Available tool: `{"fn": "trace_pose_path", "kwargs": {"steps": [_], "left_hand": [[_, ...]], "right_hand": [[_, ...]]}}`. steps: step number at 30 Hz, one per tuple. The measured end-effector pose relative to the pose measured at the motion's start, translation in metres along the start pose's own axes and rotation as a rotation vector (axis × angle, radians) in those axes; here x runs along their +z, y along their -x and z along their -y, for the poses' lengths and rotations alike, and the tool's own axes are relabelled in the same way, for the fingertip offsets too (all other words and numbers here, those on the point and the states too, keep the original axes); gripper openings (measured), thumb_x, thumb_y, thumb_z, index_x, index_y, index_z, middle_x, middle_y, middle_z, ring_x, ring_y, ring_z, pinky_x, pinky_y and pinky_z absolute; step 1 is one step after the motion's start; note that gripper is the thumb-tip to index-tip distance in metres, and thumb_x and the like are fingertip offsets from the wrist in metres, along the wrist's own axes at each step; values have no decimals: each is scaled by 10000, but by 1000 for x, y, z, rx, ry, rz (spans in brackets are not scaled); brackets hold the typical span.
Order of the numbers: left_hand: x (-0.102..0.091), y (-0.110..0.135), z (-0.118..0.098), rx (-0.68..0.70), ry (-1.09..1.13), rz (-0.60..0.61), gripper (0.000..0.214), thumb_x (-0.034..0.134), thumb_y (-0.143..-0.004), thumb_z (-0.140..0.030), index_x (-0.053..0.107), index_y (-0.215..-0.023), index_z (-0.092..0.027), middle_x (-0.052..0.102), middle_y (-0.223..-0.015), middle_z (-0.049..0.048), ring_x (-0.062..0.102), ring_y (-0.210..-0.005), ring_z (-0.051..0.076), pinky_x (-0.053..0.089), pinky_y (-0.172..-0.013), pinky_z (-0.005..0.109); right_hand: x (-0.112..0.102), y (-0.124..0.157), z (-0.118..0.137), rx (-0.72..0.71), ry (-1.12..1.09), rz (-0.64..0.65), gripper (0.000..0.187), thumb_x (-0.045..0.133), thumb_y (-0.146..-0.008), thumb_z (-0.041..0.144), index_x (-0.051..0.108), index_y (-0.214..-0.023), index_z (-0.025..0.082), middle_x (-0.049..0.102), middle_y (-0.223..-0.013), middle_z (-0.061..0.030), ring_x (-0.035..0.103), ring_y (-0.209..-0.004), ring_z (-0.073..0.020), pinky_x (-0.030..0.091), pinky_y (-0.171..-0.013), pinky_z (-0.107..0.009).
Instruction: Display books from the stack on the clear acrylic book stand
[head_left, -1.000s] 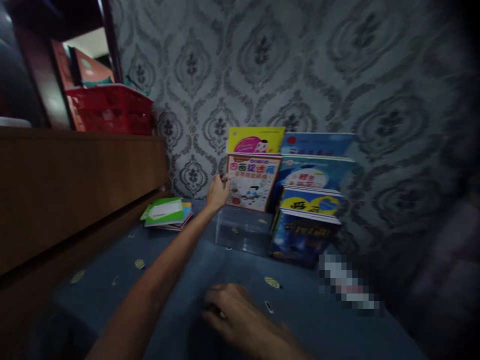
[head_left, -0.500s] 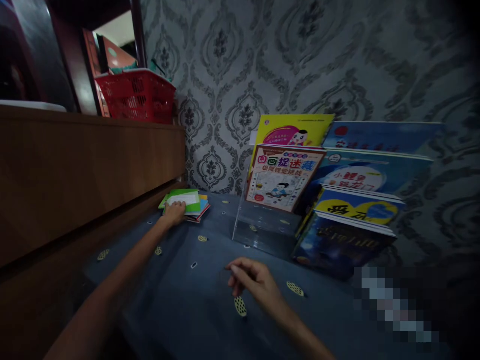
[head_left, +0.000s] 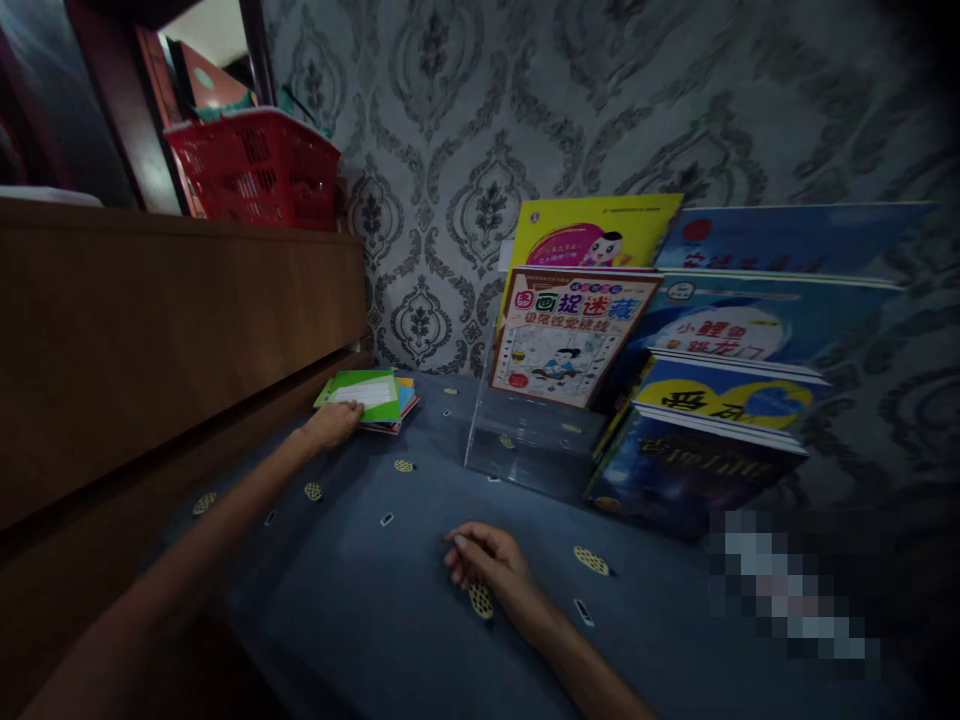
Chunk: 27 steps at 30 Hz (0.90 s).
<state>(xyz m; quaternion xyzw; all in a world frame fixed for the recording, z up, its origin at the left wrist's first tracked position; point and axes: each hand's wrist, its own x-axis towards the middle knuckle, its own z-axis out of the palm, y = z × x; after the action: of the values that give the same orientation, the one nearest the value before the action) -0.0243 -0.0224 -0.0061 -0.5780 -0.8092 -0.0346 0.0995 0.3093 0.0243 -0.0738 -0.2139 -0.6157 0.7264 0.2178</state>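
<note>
My left hand (head_left: 332, 424) reaches far out and grips the near edge of a small stack of thin books (head_left: 369, 398) with a green-and-white one on top, lying flat on the blue patterned cloth (head_left: 360, 590). My right hand (head_left: 484, 561) rests on the cloth close to me, fingers curled loosely, holding nothing. A clear acrylic stand (head_left: 525, 445) against the wall holds a white-and-red picture book (head_left: 570, 335) with a yellow book (head_left: 592, 230) behind it. Several blue books (head_left: 720, 400) lean in steps to its right.
A wooden cabinet front (head_left: 172, 320) runs along the left, with a red plastic basket (head_left: 255, 170) on top. Patterned grey wallpaper (head_left: 465, 120) closes off the back. A blurred patch (head_left: 795, 590) lies at the lower right.
My left hand let go of the white-and-red book in the stand and moved left to the flat stack, now holding its near edge. My right hand stayed on the cloth, fingers curling.
</note>
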Motion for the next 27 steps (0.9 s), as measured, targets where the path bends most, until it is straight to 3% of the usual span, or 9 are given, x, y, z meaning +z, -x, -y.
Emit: {"fn": "trace_pose_path", "kwargs": {"steps": [7,15,21,24,27], "left_hand": [[0,56,-41,150,-168,13,485,349,-899,-23,467,-1364,-98,537,-1361,243,528,-1277,311,489,-971,466],[12,137,-77,321,-297,48,603,364,-862,6,412,-1451,-109,452,-1480,213,435,-1378,308,467,-1042,460],[17,196,-115,577,-198,126,630,405,-857,-22,368,-1479,-116,476,-1466,195,465,-1355,315,489,-1017,434],[14,206,-138,680,-157,133,607,416,-897,-68,335,-1496,-126,453,-1482,193,441,-1371,323,482,-1024,429],[11,200,-162,759,-109,102,557,429,-938,-130,342,-1488,-112,465,-1470,205,431,-1376,335,473,-1031,440]], "right_hand": [[-9,-2,2,-10,-198,-125,492,842,-609,568,715,-889,184,687,-981,-95,692,-860,-231,526,-690,-325],[-16,-5,-5,-62,-179,-133,518,808,-663,559,675,-1033,222,621,-1193,-113,613,-1160,-316,506,-951,-464],[-23,-5,-9,-256,332,-228,435,627,-805,573,670,-1026,201,646,-1176,-127,580,-1165,-304,449,-1015,-488],[-22,3,-3,-405,688,-273,295,522,-887,403,676,-983,170,634,-1189,-157,561,-1176,-304,430,-1013,-502],[-16,15,7,-476,996,-197,237,480,-905,249,683,-982,155,676,-1113,-155,568,-1163,-298,388,-1042,-519]]}}
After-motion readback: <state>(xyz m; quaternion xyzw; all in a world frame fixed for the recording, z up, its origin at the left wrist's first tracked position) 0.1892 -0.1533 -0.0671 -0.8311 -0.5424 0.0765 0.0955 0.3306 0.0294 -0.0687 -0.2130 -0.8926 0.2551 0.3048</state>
